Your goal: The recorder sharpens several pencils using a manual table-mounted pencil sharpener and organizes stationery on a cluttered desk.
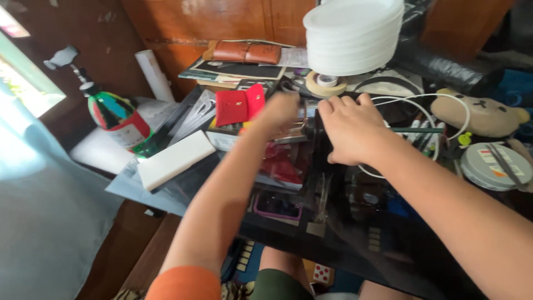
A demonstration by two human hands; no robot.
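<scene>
Black box-like object (322, 145) is sitting mid-desk on the glass top (355, 244), just right of the red clutter (280, 164). Right hand (348, 129) is lying over its top edge, fingers together and curled down over the far side, thumb pressing the near face — clamped on it. Left hand (277, 114) is hovering just left of it, motion-blurred; looks loosely closed, but can't tell if it's gripping anything.

Around them: red pouch (240, 104) lying behind the left hand, tape roll (326, 83) and a stack of white plates (353, 34) standing further back. White cable (438, 100) is looping to the right, near a teddy bear (484, 114) and a round tin (494, 165). White slab (175, 159) is resting at the desk's left end, beside a colourful bottle (116, 118). Brown leather case (244, 52) is lying against the back wall.
</scene>
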